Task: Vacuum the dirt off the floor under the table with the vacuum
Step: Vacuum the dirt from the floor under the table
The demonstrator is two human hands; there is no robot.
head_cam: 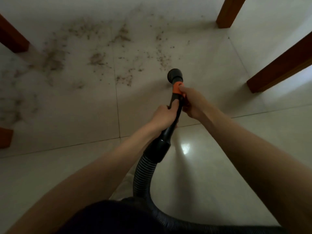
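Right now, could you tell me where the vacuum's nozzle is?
In the head view, the nozzle sits right of centre, beyond both hands, at the near right edge of the scattered dirt.

Left hand (164, 116): bare, no rings or watch showing.
Right hand (192, 103): bare too.
Forearms: both uncovered, no sleeves in sight.
Clothing (108, 218): dark fabric at bottom edge.

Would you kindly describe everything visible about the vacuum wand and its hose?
The vacuum wand is a black, plastic-looking tube with an orange collar behind a round black nozzle. It slants forward and down toward the pale tiled floor, at the near edge of the scattered dirt. The right hand grips it at the collar, the left hand just behind. A ribbed dark hose curves from its wide cuff back toward the person.
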